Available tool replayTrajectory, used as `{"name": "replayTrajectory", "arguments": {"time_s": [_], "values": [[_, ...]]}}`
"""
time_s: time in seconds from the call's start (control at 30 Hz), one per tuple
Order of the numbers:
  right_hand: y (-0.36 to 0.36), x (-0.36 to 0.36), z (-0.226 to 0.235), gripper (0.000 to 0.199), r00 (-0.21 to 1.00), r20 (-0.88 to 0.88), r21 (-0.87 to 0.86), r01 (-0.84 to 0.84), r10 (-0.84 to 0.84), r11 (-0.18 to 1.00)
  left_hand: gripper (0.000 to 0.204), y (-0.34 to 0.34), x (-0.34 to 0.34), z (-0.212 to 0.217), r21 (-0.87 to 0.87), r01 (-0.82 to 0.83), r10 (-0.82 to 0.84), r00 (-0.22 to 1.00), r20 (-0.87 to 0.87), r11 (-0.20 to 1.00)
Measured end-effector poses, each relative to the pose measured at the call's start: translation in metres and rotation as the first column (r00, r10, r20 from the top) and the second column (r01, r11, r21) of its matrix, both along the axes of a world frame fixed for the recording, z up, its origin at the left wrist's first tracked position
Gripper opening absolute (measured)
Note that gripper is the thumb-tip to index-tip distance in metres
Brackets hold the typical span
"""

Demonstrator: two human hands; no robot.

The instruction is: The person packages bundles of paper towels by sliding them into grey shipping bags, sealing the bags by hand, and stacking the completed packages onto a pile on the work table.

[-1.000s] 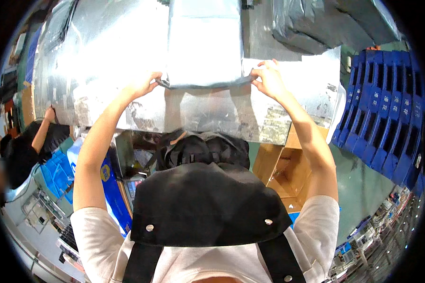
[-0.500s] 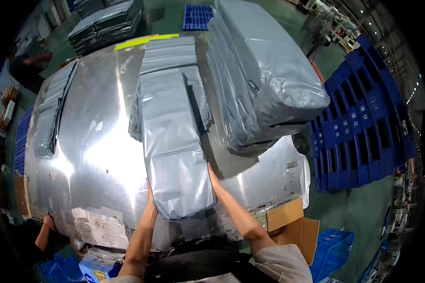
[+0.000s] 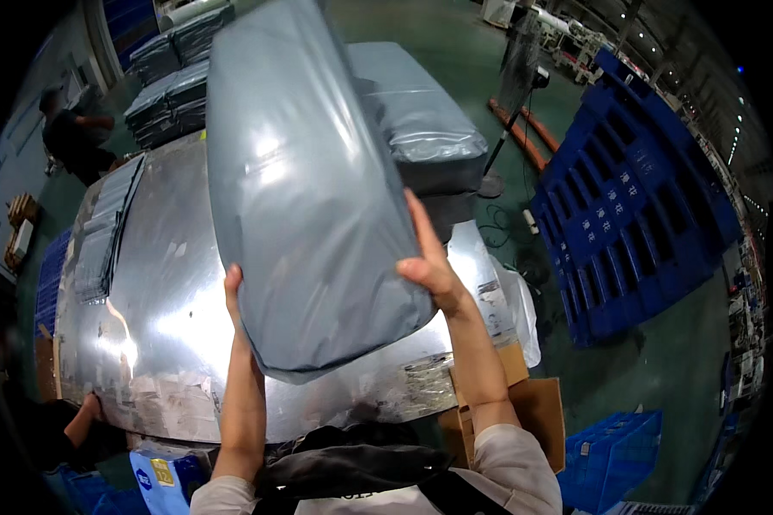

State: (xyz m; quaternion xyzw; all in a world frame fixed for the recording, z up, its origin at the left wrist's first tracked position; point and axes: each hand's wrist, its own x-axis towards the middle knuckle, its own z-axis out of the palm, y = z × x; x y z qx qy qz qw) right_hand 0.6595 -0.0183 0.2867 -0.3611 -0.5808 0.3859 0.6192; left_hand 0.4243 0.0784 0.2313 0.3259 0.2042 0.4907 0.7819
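A long grey plastic bundle [image 3: 309,197], smooth and shiny, is held up in front of me, tilted with its far end raised. My left hand [image 3: 234,292] presses its left side, thumb up, the fingers mostly hidden behind it. On the right side my right hand [image 3: 431,266] grips the bundle, thumb on top and fingers along its edge. Past the bundle's right side stands a stack of similar grey bundles [image 3: 429,120], partly covered by it. A flat pile of grey plastic bags [image 3: 107,227] lies at the table's left.
The shiny metal table [image 3: 167,296] spreads below my hands. Blue pallets [image 3: 627,206] lean at the right. An open cardboard box [image 3: 537,421] and a blue crate [image 3: 610,459] sit near right. A person [image 3: 69,133] stands far left; another person's hand [image 3: 86,410] touches the table's near-left edge.
Both hands have lifted the bundle off the pile on the table, toward me and upward, so it now looks larger. My view has shifted, and the far-left person shows more fully.
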Motion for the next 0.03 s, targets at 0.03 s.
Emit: {"name": "replayTrajectory", "arguments": {"time_s": [0.03], "values": [[-0.0041, 0.0076, 0.0197, 0.090, 0.999, -0.023, 0.082, -0.025, 0.027, 0.996, 0.061, 0.0103, 0.0069, 0.0135, 0.099, 0.004, -0.007, 1.000, 0.024, 0.995]]}}
